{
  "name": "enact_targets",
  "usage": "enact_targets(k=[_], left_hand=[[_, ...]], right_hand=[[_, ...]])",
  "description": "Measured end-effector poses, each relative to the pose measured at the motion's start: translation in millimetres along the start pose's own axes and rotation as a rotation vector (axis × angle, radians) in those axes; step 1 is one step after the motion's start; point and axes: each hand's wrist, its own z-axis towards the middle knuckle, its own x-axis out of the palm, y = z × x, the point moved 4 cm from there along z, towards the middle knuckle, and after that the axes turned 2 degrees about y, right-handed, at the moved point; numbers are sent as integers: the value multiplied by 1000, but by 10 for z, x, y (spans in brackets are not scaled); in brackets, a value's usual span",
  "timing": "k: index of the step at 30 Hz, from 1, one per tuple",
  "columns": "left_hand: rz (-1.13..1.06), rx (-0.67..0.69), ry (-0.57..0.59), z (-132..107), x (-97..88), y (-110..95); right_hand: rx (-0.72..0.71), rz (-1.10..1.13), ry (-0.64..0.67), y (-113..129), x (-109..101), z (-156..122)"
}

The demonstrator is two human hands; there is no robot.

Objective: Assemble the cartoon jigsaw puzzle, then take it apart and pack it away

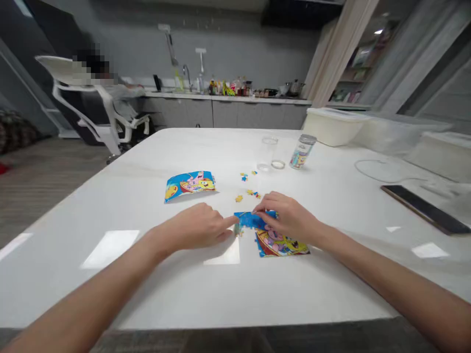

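Observation:
A partly joined jigsaw puzzle (282,243) with a cartoon picture lies on the white table. Its blue upper strip reaches out to the left. My left hand (200,226) comes in from the left, index finger stretched to the strip's left end and the other fingers curled; nothing shows in its grasp. Just below that fingertip, small puzzle pieces (239,231) look blurred. My right hand (289,212) covers the puzzle's upper right part, with thumb and fingers closed on the strip's top edge. Several loose pieces (239,198) lie beyond the puzzle.
A curved picture sheet (191,185) lies to the left. Farther back stand a clear jar (267,153), a ring-shaped lid (278,164) and a printed canister (302,152). A phone (425,208), a cable and storage bins (334,126) are at right. A person sits far left.

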Motion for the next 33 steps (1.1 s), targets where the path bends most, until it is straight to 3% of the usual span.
enact_targets(k=[9,19,33], left_hand=[[-23,21,-44,10,-8,12],[-38,37,-41,4,-5,0],[-39,44,-53,-3,-30,-12]], right_hand=[[-176,20,48,130,15,-19],[-189,34,166,183,29,-24],[-268,56,177,197,37,-33]])
